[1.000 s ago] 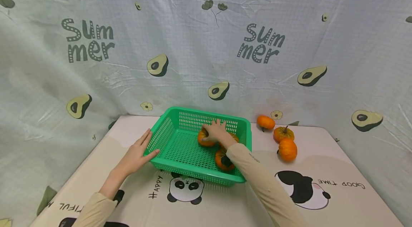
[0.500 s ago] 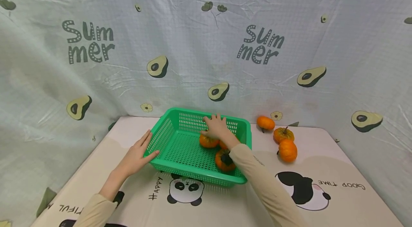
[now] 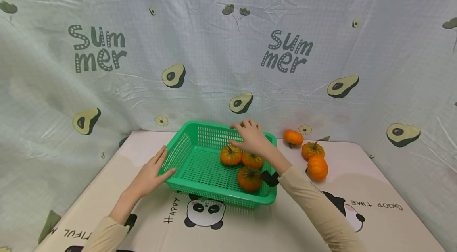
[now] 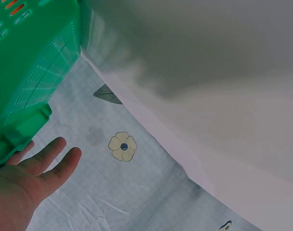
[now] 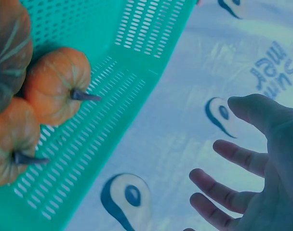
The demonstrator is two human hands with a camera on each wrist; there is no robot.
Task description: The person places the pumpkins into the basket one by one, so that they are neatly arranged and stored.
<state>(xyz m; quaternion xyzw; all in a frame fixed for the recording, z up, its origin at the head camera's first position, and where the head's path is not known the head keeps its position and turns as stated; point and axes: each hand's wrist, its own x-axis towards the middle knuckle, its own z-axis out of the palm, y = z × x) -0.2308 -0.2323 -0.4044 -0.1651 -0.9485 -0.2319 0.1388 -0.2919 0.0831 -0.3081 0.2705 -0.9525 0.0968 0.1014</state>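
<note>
A green plastic basket (image 3: 210, 195) holds three small orange pumpkins at its right side: one pumpkin (image 3: 230, 155) toward the middle, a second pumpkin (image 3: 252, 160) beside it, and a third, darker pumpkin (image 3: 249, 179) nearer the front. My right hand (image 3: 251, 139) hovers above the back right of the basket, fingers spread and holding nothing. In the right wrist view that hand (image 5: 247, 168) is apart from the pumpkins. My left hand (image 3: 148, 174) rests against the basket's left side with its fingers extended; the left wrist view shows its fingers (image 4: 45, 161) straight at the rim.
Three more pumpkins lie on the table right of the basket: one at the back (image 3: 293, 137), one with an upright stem (image 3: 313, 150), and one in front touching it (image 3: 317, 167). A printed cloth (image 3: 200, 45) hangs behind the pale table (image 3: 143, 220).
The right hand let go of the pumpkin toward the basket's middle, then rose and moved right. That pumpkin now sits on the basket floor. The left hand stayed at the basket's left side.
</note>
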